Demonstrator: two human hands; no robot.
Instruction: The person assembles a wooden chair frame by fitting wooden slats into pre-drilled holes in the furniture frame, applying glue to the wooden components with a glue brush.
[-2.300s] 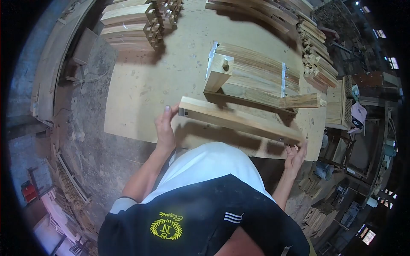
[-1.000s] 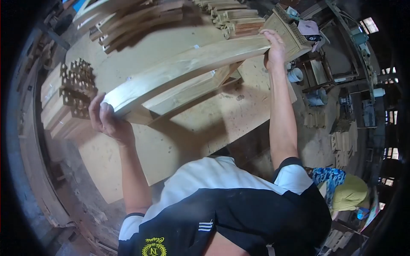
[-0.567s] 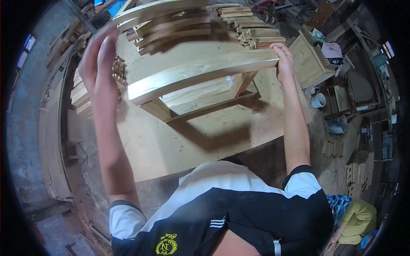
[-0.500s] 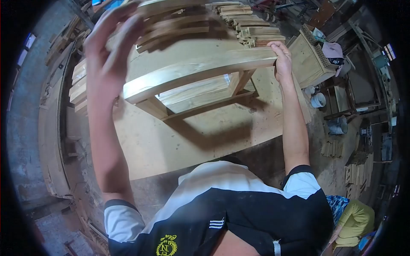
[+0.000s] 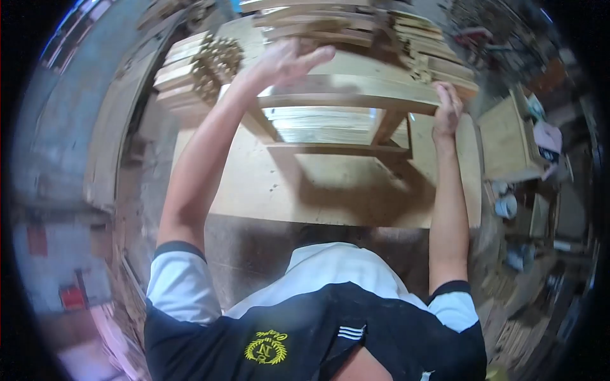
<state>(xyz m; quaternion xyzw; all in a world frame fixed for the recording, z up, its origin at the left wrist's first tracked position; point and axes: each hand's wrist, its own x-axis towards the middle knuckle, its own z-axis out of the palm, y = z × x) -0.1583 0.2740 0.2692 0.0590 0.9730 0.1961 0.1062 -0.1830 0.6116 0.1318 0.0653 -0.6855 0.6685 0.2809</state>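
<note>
A broad, pale wooden tabletop with dark specks stands in a dim, cluttered workshop with a concrete floor. Nearest is the person's black-and-white short-sleeved shirt, with a yellow wreath emblem on the chest.

Beyond it, an open pale wooden frame stands on the tabletop: a long, straight lower rail, two slanting wooden posts rising from it, and a wide, gently curved top rail across them. Its shadow falls on the near side. The right hand is clamped on the right end of the top rail, fingers curled over it. The left hand is open, fingers apart and pointing right, above the left part of that rail; blur hides whether it touches. Pale boards show through the frame.

To the left sits a stack of light wooden pieces with notched ends. On the right, past the table edge, are a white bucket and a wooden cabinet with a pink-and-black cloth. Farthest lie piled curved wooden lengths and, right of them, a row of narrow wooden sticks.
</note>
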